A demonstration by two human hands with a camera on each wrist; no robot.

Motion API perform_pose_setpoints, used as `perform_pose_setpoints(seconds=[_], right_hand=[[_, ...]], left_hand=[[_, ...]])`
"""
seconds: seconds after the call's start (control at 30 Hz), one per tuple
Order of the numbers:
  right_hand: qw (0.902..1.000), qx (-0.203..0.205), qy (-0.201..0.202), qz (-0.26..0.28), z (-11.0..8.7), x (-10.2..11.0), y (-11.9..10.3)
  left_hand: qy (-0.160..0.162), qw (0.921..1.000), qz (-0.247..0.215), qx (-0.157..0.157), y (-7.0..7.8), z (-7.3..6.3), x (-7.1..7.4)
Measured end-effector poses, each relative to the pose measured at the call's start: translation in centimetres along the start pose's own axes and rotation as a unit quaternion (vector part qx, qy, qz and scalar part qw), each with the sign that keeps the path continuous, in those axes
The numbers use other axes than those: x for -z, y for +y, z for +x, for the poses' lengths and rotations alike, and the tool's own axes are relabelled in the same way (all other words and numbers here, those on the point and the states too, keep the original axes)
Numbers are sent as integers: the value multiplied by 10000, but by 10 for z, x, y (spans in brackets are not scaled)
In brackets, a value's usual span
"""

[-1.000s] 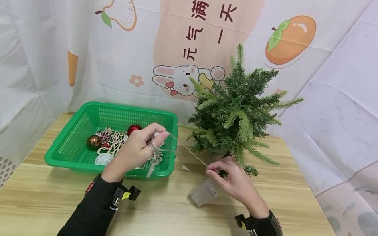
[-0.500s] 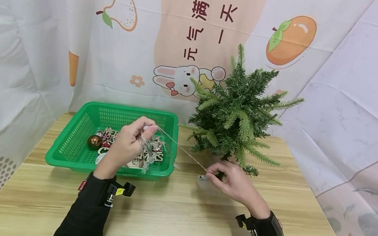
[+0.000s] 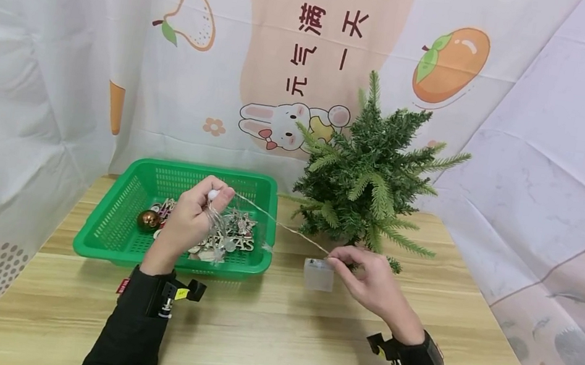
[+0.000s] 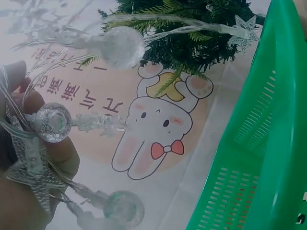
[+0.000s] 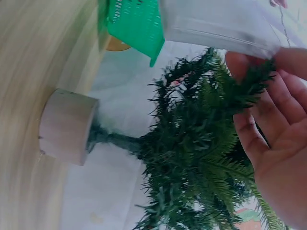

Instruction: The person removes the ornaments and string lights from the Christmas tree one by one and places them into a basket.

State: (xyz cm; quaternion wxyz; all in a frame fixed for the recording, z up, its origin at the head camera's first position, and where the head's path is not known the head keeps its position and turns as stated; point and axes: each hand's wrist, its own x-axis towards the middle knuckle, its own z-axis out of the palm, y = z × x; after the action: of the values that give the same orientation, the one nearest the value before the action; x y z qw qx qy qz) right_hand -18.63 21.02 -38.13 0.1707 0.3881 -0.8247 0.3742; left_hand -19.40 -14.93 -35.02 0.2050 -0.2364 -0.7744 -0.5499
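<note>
My left hand (image 3: 189,215), raised above the green basket (image 3: 94,232), grips a bunched strand of fairy lights (image 3: 220,235). Clear stars (image 4: 29,165) and round clear bulbs (image 4: 53,122) dangle around its fingers in the left wrist view. From there the thin wire (image 3: 275,222) runs across, a little slack, to my right hand (image 3: 370,284). Thumb and forefinger of that hand pinch the wire where it meets a translucent battery box (image 3: 319,275), which hangs below the fingertips, in front of the small artificial Christmas tree (image 3: 374,175).
Inside the basket lie a brown bauble (image 3: 148,220) and several cut-out letter signs (image 3: 244,244). The tree stands in a pale round pot (image 5: 67,127) on the wooden table (image 3: 270,341). A printed curtain (image 3: 218,72) closes off the back and sides.
My left hand has moved left and slightly up over the basket, drawing the wire out longer. The battery box has swung from a blurred tilt to hanging level. The red bauble is now hidden.
</note>
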Motion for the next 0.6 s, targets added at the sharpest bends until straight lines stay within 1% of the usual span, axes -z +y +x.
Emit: perform_pose_setpoints(seconds=[0.13, 0.23, 0.3, 0.43, 0.53, 0.6], right_hand=[[9977, -106, 491, 451, 5, 2, -8], [9926, -232, 780, 898, 9, 1, -14], [9879, -313, 884, 1234, 13, -1, -19], [9781, -467, 1049, 1734, 21, -6, -31], [9730, -559, 1198, 1891, 28, -11, -41], [9713, -603, 1281, 1912, 32, -14, -47]], left_hand=[[49, 9997, -38, 231, 0, -1, 1], [15, 9994, 43, 354, 0, -3, 2], [-40, 9990, 128, 418, 0, -4, 1], [-216, 9982, 321, 464, 4, -4, 0], [-423, 9976, 366, 415, 6, -3, -2], [-632, 9968, 354, 329, 6, -1, -3]])
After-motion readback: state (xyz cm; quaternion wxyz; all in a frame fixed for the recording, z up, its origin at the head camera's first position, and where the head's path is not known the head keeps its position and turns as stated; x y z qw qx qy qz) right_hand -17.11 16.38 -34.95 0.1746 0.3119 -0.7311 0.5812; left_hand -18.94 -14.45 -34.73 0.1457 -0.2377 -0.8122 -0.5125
